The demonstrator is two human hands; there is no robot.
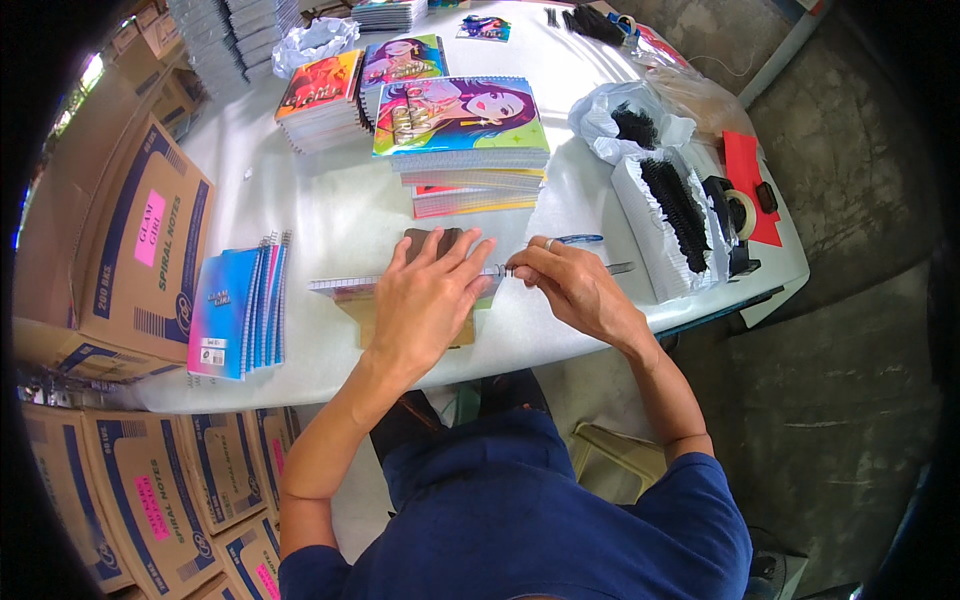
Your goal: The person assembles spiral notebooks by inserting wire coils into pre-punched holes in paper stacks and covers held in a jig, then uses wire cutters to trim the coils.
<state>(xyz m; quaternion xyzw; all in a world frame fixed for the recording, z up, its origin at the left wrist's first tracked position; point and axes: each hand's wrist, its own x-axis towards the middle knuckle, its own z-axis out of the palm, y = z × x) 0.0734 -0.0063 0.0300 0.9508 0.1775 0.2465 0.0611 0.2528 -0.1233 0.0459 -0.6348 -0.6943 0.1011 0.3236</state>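
My left hand (425, 305) lies over a notebook (338, 286) that stands on edge, its fingers bent across the top and gripping it. A brown block (462, 334) shows beneath and beside that hand. At the notebook's right end, my right hand (580, 288) pinches a thin dark spiral coil (503, 270) between thumb and fingertips; the fingers partly hide it. Just beyond the right hand lies a blue pen-like tool (580, 239). A slim grey tool (621, 268) pokes out beside the knuckles.
Stacked notebooks (460, 118) with colourful covers stand beyond my hands. Blue-pink bound notebooks (238, 310) lie at left near a cardboard carton (140, 240). At right, a paper-lined box (680, 220) holds black coils, beside a tape dispenser (740, 215). More cartons (150, 490) are stacked below left.
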